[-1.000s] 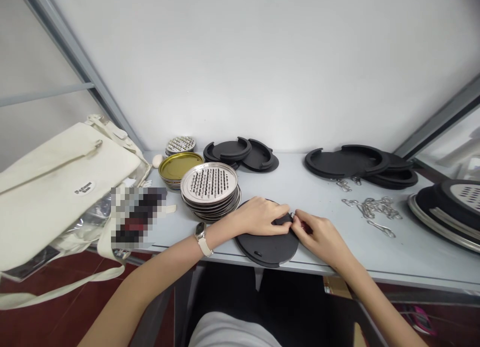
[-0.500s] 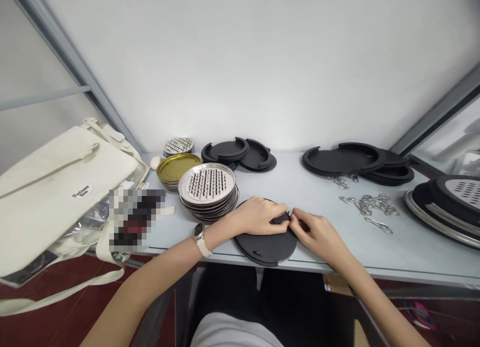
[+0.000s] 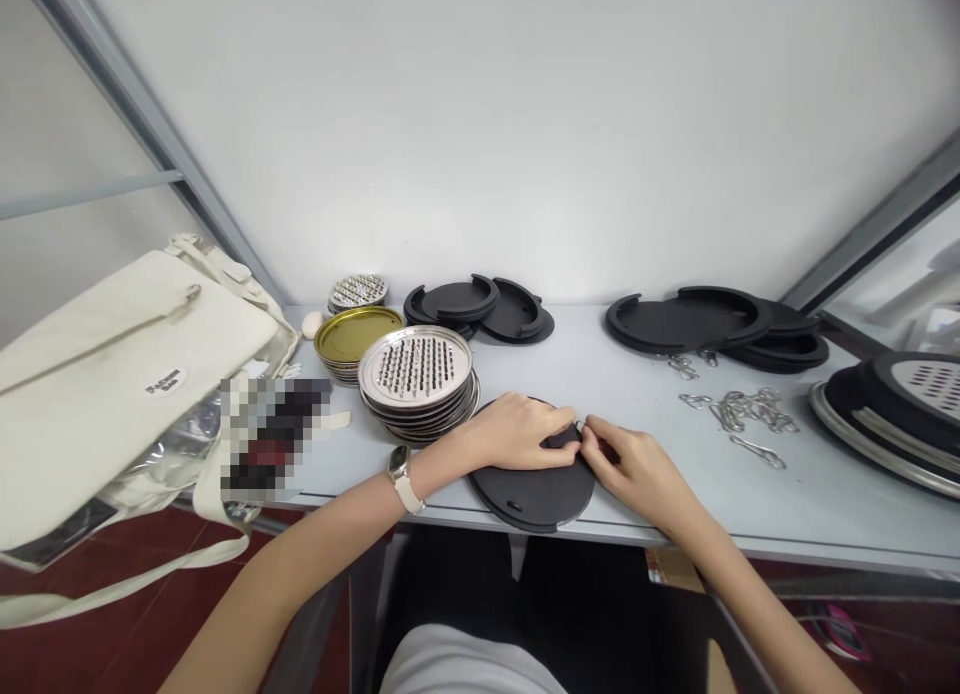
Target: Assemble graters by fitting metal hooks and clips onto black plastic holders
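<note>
A round black plate [image 3: 534,494] with a small slot near its front lies at the table's front edge. My left hand [image 3: 517,432] rests across its upper part, thumb and fingers closed on its far right edge. Against that same edge, my right hand [image 3: 626,464] pinches a small shiny metal piece [image 3: 579,427], apparently a wire clip, mostly hidden by the fingertips. To the left of the plate stands a stack of round metal grater discs [image 3: 416,369]. Several loose wire clips [image 3: 750,411] lie on the table to the right of my right hand.
Black round trays [image 3: 690,319] lie at the back right, more black trays [image 3: 457,302] at the back middle. A gold-coloured lid stack [image 3: 356,336] and a small grater stack [image 3: 358,292] stand at left. A white bag [image 3: 135,374] fills the left side; large grater parts [image 3: 900,404] sit far right.
The view has shifted very slightly. Both hands keep the same hold at the black plate's far right edge, with no clear movement.
</note>
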Motion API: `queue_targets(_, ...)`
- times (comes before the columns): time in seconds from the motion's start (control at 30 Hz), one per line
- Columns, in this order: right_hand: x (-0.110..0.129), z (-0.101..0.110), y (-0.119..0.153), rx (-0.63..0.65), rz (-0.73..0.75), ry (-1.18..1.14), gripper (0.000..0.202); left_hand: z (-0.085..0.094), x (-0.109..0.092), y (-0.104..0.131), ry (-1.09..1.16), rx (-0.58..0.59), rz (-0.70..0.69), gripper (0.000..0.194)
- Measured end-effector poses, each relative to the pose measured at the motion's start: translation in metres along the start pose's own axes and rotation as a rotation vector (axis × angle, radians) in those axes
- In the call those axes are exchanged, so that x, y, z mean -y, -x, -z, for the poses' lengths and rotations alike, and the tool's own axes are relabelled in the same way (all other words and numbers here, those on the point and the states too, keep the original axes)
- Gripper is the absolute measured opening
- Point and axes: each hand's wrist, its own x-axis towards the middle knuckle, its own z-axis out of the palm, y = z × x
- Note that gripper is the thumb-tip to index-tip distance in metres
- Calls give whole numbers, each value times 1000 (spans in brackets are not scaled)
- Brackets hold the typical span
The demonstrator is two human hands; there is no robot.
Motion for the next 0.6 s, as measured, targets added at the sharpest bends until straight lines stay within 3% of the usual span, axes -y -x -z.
queue_targets(0.6, -3, -3, 1, -10, 6, 13, 29, -2, 1, 1, -19, -15, 6, 19)
